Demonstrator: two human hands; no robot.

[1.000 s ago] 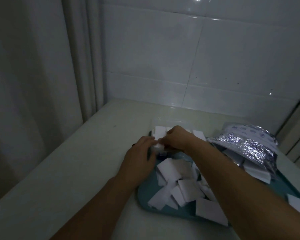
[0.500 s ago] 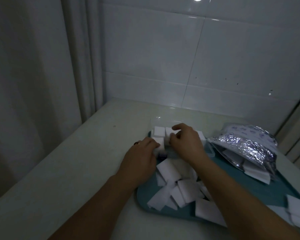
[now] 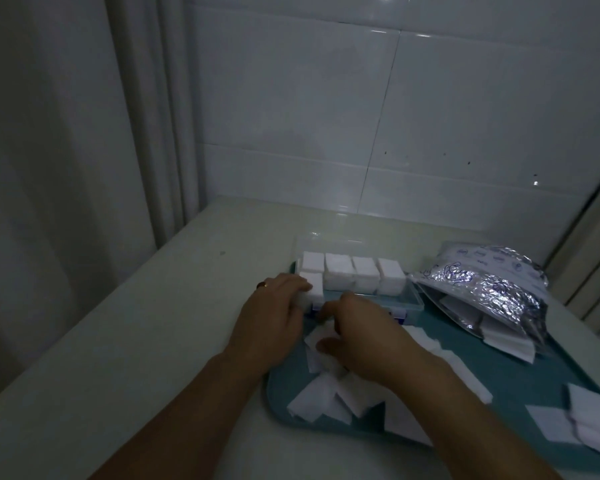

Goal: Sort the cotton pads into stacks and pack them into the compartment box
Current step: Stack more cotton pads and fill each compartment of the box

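A clear compartment box (image 3: 411, 297) stands at the far end of a teal tray (image 3: 520, 379). Its back row holds several stacks of white cotton pads (image 3: 364, 273). My left hand (image 3: 274, 315) holds a stack of pads (image 3: 312, 289) at the box's front left compartment, fingers curled round it. Just in front of the box, my right hand (image 3: 361, 336) is down on the loose cotton pads (image 3: 321, 393) scattered over the tray, with its fingers curled onto one pad. What lies under that hand is hidden.
A crinkled silver foil bag (image 3: 489, 292) lies open at the tray's right, pads spilling from its mouth. More loose pads (image 3: 575, 420) lie at the tray's near right. The tray sits on a pale table against a tiled wall, with a curtain at the left.
My right hand drew back from the box's compartments and came down on the loose pads in front. The left hand stayed at the front left stack.
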